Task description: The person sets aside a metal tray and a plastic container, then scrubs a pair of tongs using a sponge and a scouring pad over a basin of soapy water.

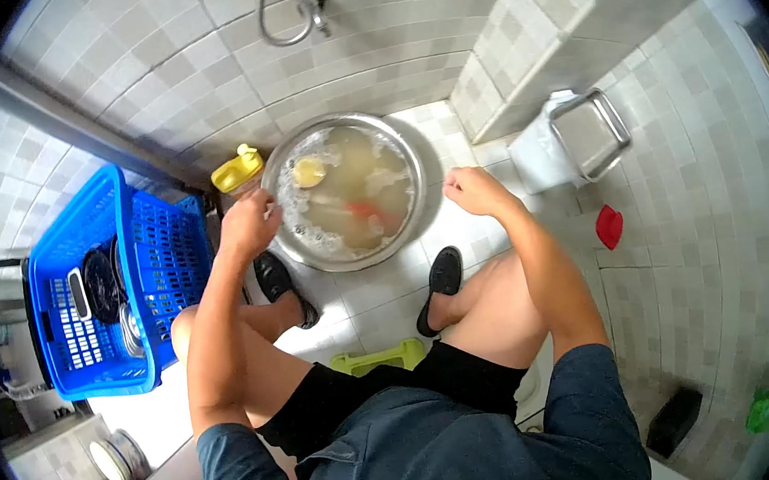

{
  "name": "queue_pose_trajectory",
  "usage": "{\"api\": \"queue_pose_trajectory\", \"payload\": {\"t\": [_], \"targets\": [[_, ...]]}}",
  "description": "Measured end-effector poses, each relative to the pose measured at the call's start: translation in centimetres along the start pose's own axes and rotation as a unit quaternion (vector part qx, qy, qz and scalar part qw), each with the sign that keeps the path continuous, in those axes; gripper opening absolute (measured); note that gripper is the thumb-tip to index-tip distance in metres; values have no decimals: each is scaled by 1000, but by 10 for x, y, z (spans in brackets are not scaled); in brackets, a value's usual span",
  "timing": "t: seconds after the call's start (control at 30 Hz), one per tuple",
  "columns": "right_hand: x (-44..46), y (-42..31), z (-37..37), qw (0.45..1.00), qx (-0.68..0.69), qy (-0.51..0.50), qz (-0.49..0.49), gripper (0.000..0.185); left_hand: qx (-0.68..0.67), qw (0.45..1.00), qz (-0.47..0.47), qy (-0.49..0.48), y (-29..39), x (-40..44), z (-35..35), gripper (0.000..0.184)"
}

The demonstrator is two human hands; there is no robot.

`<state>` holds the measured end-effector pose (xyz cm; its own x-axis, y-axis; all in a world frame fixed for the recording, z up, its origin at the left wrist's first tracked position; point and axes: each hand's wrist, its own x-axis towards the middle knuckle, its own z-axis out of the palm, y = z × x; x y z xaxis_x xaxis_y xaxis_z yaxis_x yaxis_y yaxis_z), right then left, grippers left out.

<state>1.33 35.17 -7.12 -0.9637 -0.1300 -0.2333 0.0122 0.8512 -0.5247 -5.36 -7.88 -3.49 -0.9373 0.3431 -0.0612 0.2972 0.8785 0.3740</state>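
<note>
A round metal basin (pixel 413 159) of cloudy, sudsy water stands on the floor between my feet. A yellow round thing (pixel 309 171) floats near its far left side, and a red thing (pixel 366 210) with a pale handle-like part shows through the murky water. My left hand (pixel 251 223) is just at the basin's left rim with its fingers curled; I cannot tell if it touches the rim. To the right of the basin, apart from it, my right hand (pixel 480 190) hangs with fingers curled in. Nothing shows in either hand.
At left stands a blue plastic basket (pixel 132 264) with dark pans inside. A yellow bottle (pixel 237 169) is by the wall. On the right are a lined bin (pixel 543 155) and a red object (pixel 609 228). A green stool (pixel 377 359) is below me; a shower hose (pixel 291 36) hangs ahead.
</note>
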Motion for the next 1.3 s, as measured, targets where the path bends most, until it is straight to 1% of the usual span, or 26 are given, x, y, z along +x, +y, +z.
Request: {"api": "queue_pose_trajectory", "payload": {"t": [0.03, 0.1, 0.13, 0.17, 0.2, 0.23, 0.27, 0.3, 0.37, 0.4, 0.47, 0.5, 0.57, 0.6, 0.67, 0.7, 0.77, 0.8, 0.87, 0.9, 0.97, 1.03, 1.1, 1.23, 1.27, 1.3], "targets": [[3, 2, 5, 1000, 2, -8, -4, 29, 27, 999, 7, -18, 6, -1, -3, 30], [4, 4, 9, 994, -82, -76, 13, 29, 15, 999, 17, -24, 10, -7, -9, 30], [7, 8, 0, 987, -125, -101, 12, 33, -2, 999, 43, -22, 17, 0, -11, 30], [10, 21, -16, 985, -137, -98, 32, 33, -1, 999, 28, -31, 15, 4, -11, 29], [17, 39, -33, 981, 32, -86, 173, 35, -17, 998, 50, -22, 12, 6, -15, 29], [16, 55, -49, 931, 201, -55, 300, 38, -15, 999, 27, -26, 19, 9, -22, 28], [9, 65, -61, 878, 340, 86, 325, 45, -45, 998, 46, -7, 12, 13, -20, 27], [1, 73, -75, 812, 430, 180, 352, 51, -61, 997, 34, -11, 19, 12, -28, 27], [-12, 121, -81, 646, 575, 328, 379, 51, -71, 997, 41, -10, 21, 13, -34, 25], [-18, 144, -80, 645, 572, 343, 374, 51, -85, 994, 61, 15, 19, 13, -29, 24], [-35, 181, -73, 412, 707, 428, 384, 42, -73, 995, 68, 6, 20, 10, -28, 23], [-41, 191, -75, 413, 705, 433, 381, 42, -69, 996, 63, -1, 21, 10, -26, 23], [-50, 211, -75, 377, 730, 423, 382, 33, -72, 996, 53, -10, 25, 10, -27, 23], [-51, 227, -70, 378, 729, 423, 383, 33, -69, 997, 39, -23, 26, 8, -26, 23], [-48, 245, -65, 347, 741, 470, 331, 36, -74, 996, 45, -24, 27, 10, -24, 24], [-48, 248, -66, 348, 742, 469, 331, 36, -78, 995, 51, -26, 27, 10, -23, 24], [-49, 255, -66, 320, 768, 471, 295, 26, -77, 995, 47, -31, 29, 10, -19, 24], [-44, 259, -66, 318, 769, 470, 294, 26, -77, 995, 45, -36, 32, 12, -19, 24], [-35, 264, -65, 278, 817, 459, 212, 33, -68, 996, 46, -40, 39, 14, -19, 24], [-31, 264, -66, 275, 817, 461, 209, 33, -61, 996, 47, -44, 42, 15, -18, 25], [-24, 260, -65, 250, 854, 426, 161, 32, -57, 996, 58, -45, 42, 16, -13, 24], [-19, 251, -67, 244, 853, 432, 160, 33, -43, 996, 51, -53, 45, 17, -13, 24], [-16, 248, -67, 269, 833, 450, 178, 37, -41, 996, 54, -54, 47, 17, -11, 24], [-21, 246, -68, 296, 836, 432, 164, 43, -47, 996, 55, -51, 46, 15, -11, 23], [-25, 250, -66, 357, 827, 405, 159, 47, -44, 996, 68, -47, 47, 16, -11, 24], [-27, 251, -59, 414, 818, 369, 154, 51, -16, 996, 47, -69, 46, 14, -12, 25]]}}
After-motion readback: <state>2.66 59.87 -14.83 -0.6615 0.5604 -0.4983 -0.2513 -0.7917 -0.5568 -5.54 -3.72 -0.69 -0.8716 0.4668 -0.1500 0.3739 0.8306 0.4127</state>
